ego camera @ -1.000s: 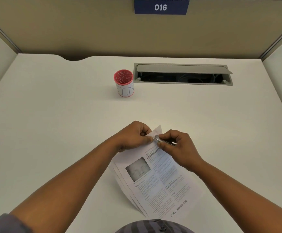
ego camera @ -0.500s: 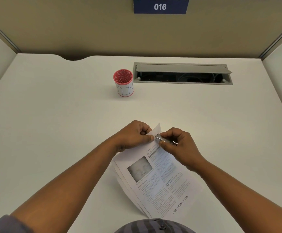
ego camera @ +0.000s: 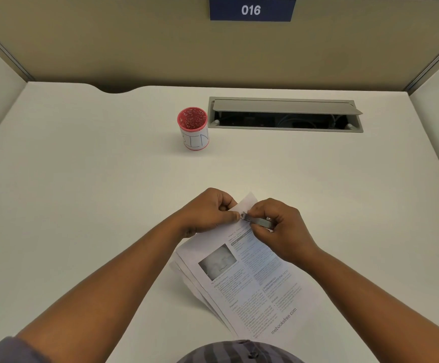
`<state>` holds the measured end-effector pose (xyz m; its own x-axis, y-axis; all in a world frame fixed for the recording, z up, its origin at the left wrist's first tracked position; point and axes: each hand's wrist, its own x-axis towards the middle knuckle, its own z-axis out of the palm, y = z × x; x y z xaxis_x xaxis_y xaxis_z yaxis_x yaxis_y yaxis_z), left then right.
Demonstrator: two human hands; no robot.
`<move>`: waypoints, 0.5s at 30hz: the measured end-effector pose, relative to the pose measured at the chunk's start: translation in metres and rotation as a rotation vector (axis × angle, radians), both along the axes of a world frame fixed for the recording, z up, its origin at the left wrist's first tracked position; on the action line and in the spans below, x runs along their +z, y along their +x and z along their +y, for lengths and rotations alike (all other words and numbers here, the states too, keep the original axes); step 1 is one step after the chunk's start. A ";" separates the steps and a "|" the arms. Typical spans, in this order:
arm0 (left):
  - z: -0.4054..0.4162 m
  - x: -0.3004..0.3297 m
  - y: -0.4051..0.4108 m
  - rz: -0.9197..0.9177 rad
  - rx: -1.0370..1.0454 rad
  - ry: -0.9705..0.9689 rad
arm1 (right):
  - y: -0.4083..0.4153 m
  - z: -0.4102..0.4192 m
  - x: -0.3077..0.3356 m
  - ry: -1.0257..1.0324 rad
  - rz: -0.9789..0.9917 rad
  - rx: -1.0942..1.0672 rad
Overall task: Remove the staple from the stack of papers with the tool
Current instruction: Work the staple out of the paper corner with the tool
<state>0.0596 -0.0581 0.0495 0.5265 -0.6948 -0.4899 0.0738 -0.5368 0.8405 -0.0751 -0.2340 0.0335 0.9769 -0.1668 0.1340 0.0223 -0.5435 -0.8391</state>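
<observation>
I saw my left hand (ego camera: 210,210) pinching the far corner of the stack of papers (ego camera: 250,279) near the desk's (ego camera: 82,205) near edge, my right hand (ego camera: 278,226) clenched on the metal tool (ego camera: 256,220) at that corner, with open desk on both sides.

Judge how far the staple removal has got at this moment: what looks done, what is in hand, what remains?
Done: the right hand has the metal tool and the left hand pinches the top corner of the stack of papers. In hand: the tool's tip sits at that corner, between the two thumbs. The staple itself is too small to see. Left: no loose staple shows, and the pages remain joined at the corner, so pulling it out seems to remain.
</observation>
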 end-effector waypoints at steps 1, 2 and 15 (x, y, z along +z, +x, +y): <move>0.000 0.000 -0.001 -0.009 0.000 0.002 | 0.000 0.000 0.001 -0.049 -0.014 0.018; 0.000 0.000 -0.001 -0.021 0.000 0.005 | 0.000 0.000 0.002 -0.101 -0.023 0.033; 0.003 -0.003 -0.008 -0.077 -0.036 0.020 | -0.004 0.020 0.003 -0.031 0.153 -0.136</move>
